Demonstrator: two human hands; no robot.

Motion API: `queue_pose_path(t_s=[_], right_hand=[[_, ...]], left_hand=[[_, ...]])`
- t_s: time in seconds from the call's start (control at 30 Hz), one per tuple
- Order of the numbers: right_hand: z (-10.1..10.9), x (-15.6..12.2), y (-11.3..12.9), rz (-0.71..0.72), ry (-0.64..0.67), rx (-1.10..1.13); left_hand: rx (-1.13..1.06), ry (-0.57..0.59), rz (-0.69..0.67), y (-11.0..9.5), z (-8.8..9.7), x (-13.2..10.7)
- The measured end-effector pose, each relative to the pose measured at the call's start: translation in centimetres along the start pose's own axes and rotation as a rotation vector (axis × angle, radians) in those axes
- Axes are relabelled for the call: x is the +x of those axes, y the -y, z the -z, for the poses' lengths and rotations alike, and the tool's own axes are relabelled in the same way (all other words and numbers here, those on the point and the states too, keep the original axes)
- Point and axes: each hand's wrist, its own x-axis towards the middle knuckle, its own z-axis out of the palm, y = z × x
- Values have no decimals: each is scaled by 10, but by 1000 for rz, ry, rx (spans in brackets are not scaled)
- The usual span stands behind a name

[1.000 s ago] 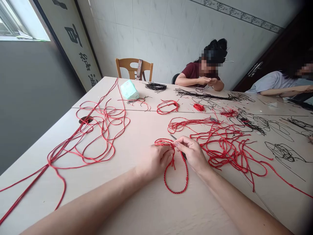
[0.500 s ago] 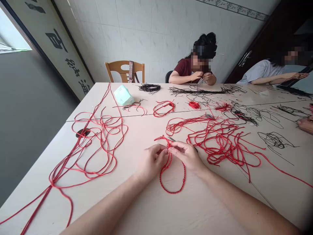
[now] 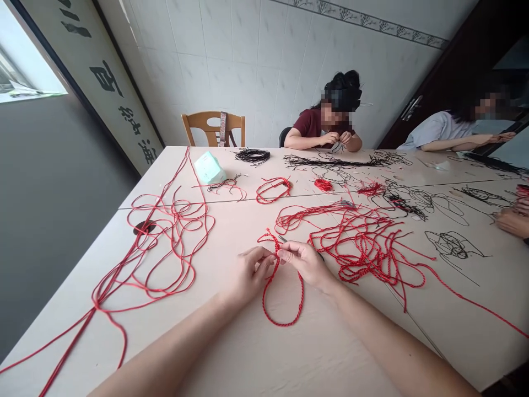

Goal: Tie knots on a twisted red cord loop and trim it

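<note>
My left hand [image 3: 250, 273] and my right hand [image 3: 301, 263] meet above the pale table [image 3: 264, 358], their fingertips pinching a twisted red cord [image 3: 285, 320]. Below them the cord hangs in a long loop that rests on the tabletop, and a short end rises to the left of my fingers. A pair of scissors [image 3: 281, 239] lies partly hidden under my right hand, showing a metal tip and a dark part. Whether that hand holds them, I cannot tell.
Long red cords [image 3: 165, 231] sprawl to my left, around a round table hole [image 3: 144, 227]. A red tangle [image 3: 363, 248] lies to my right, with black cords [image 3: 452, 245] beyond. Two co-workers [image 3: 326, 118] [image 3: 438, 129] sit ahead and right; another person's hand [image 3: 512, 223] rests at the right edge.
My hands have drawn closer together around the cord, and its hanging loop has narrowed. The whole view has shifted slightly as my head moved.
</note>
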Motion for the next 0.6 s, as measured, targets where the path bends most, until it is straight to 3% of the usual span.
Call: queue_pose_path(t_s=[0.1,0.3,0.47,0.6], right_hand=[[-1,-1,-2,-8,-12,13],[-3,2,-6,-55,-64,45],[5,4,-3,-52,-45,6],[5,5,4,2,-47,-144]], left_hand=[[-9,23,45,0,-1,1],[-46,33,-22,-1,2,3],[-280,49,179,6,-1,2],[-440,40,230,12,-1,4]])
